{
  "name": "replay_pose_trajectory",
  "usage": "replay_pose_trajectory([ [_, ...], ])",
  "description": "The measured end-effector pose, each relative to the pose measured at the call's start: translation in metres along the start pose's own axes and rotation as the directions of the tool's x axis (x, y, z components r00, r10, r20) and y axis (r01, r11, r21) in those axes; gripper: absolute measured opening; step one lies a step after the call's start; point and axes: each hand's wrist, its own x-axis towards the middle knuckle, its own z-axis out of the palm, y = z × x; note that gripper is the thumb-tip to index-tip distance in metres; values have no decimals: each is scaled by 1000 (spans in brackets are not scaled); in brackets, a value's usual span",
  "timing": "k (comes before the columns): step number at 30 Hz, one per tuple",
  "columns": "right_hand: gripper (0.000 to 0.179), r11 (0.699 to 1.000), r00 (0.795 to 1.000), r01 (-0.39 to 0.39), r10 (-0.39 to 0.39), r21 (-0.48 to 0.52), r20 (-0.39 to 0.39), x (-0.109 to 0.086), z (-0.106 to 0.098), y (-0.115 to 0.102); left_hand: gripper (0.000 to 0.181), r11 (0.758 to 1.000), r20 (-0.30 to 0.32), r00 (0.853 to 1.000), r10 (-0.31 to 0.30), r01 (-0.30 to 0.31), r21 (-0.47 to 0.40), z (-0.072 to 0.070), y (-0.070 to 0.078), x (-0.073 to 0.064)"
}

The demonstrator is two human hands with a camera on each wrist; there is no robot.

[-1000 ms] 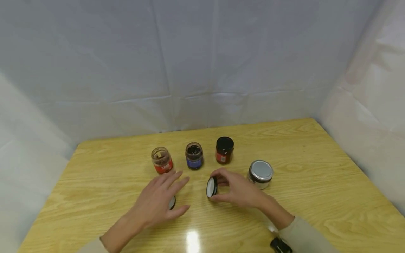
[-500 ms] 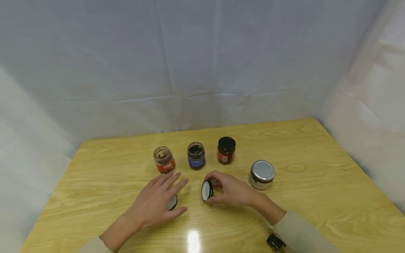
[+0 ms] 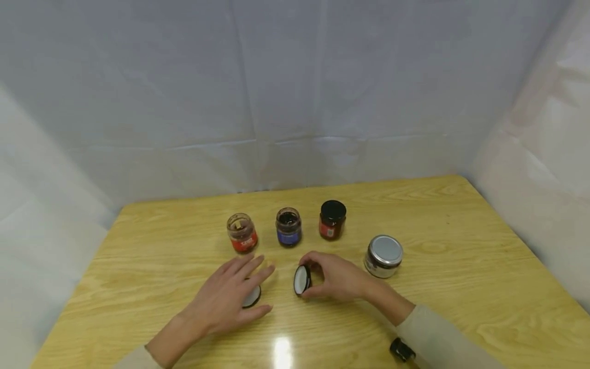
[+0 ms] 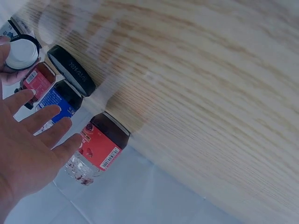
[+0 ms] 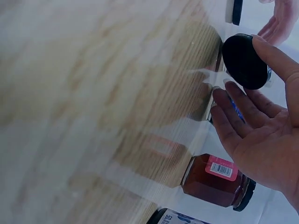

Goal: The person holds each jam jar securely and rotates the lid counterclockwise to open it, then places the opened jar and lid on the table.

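Observation:
My right hand (image 3: 341, 277) pinches a black jar lid (image 3: 301, 280) between thumb and fingers. The lid is tipped on edge just above the table, its white inside facing left. Its black top (image 5: 245, 61) shows in the right wrist view. Opposite, my left hand (image 3: 223, 297) hovers palm down with fingers spread, holding nothing. Partly hidden beneath it, a second black lid (image 3: 252, 297) lies on the table, white inside up. Beyond the hands stand two uncapped jars, one with a red label (image 3: 243, 241) and one with a blue label (image 3: 289, 238), both with dark residue inside.
A dark jar (image 3: 332, 220) with its black lid on stands right of the blue-labelled one. Nearer and further right is a wide jar with a silver lid (image 3: 386, 250). A small black object (image 3: 402, 349) lies by the right sleeve. Pale sheeting (image 3: 295, 102) surrounds the wooden table.
The right hand has moved slightly left with its lid, towards the left hand. A little more of the lid under my left hand now shows. The head view has shifted slightly.

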Motion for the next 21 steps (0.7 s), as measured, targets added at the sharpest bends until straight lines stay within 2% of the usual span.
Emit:
replay_pose_trajectory([
  [6,58,999,1000,-19,19,-48,6,1,0,2,69,1000,28,1000,-4,4,-7,1,0,0],
  [12,57,997,999,-28,29,-79,14,4,2,1,68,1000,-8,1000,8,-8,2,4,1,1],
  [21,54,972,999,-35,38,-232,6,6,7,-6,67,1000,32,1000,2,-2,2,2,1,1],
])
